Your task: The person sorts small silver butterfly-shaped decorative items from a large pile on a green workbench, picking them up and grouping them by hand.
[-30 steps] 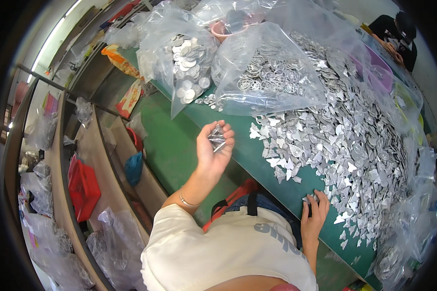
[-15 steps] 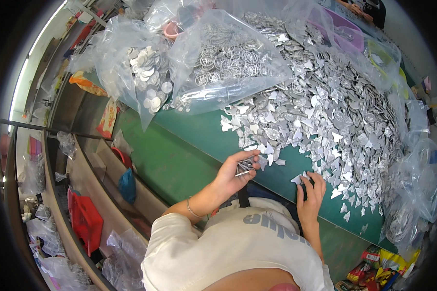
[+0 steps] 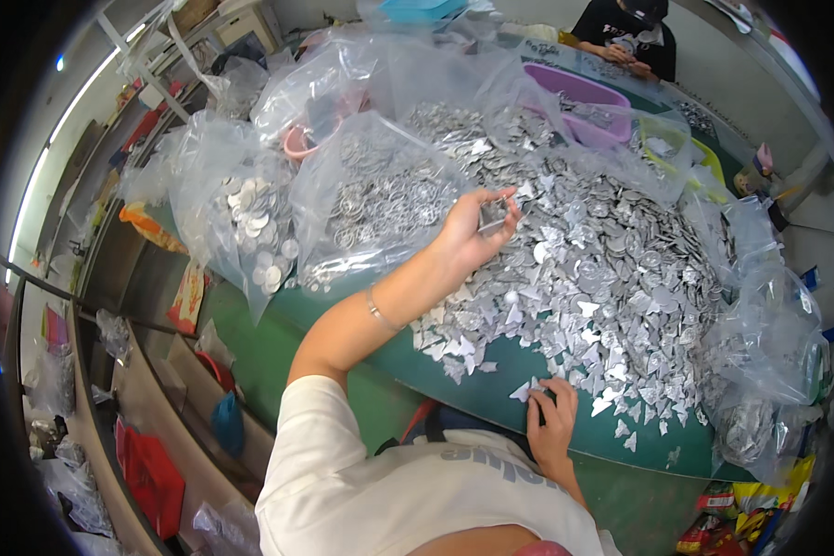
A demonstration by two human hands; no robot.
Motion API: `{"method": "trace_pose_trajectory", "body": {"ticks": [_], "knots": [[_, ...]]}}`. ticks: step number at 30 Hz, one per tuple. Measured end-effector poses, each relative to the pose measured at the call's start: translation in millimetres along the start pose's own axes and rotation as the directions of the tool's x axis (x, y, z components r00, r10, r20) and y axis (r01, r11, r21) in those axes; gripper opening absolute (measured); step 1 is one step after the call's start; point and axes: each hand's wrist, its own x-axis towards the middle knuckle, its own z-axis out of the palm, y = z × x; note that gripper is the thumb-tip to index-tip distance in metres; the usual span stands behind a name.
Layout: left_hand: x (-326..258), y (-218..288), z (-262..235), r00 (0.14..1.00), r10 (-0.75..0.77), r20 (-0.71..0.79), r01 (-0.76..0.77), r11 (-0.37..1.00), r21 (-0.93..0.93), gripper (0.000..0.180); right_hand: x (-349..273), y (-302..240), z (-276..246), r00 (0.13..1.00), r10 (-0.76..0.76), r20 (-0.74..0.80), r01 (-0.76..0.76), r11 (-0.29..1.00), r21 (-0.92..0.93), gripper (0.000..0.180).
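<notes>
My left hand is stretched out over the pile of small silver metal pieces. Its fingers are curled round several flat metal pieces, whose edges show between thumb and fingertips. Low on the green table, near its front edge, my right hand has its fingers bent, with the tips on a pointed silver piece. Loose pieces of the same winged or arrow-like shape lie just beyond that hand.
Clear plastic bags hold round silver discs and openwork ornaments. A purple basket and a yellow-green basket stand behind the pile. Across the table sits another person. Shelving with a red bin is at left.
My left hand has reached forward from near the table edge to above the pile, still holding metal pieces. My right hand stays by its piece. The view has tilted up, showing more of the other person.
</notes>
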Motion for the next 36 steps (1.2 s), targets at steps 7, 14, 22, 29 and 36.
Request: {"method": "trace_pose_trajectory", "body": {"ticks": [7,14,22,29,36], "knots": [[140,24,86,0.845,0.532,0.045,-0.534,0.84,0.094,0.022,0,3,0,1.0,-0.01,-0.023,0.011,0.999,0.032,0.015],[144,22,36,0.859,0.509,0.051,-0.477,0.76,0.442,0.016,0,5,-2,0.993,0.067,-0.092,-0.061,0.996,0.067,0.017],[-112,-103,-62,0.846,-0.058,0.53,-0.504,-0.411,0.76,0.042,-2,-6,-20,0.973,0.043,0.226,-0.019,0.994,-0.109,0.038],[-135,-166,-127,0.853,-0.121,0.508,-0.511,-0.399,0.761,0.061,3,0,-20,0.978,-0.004,0.207,0.014,0.999,-0.043,0.039],[-124,-169,-122,0.778,-0.059,0.625,-0.611,-0.3,0.732,0.055,10,10,-34,0.955,0.073,0.289,0.0,0.97,-0.245,0.03]]}}
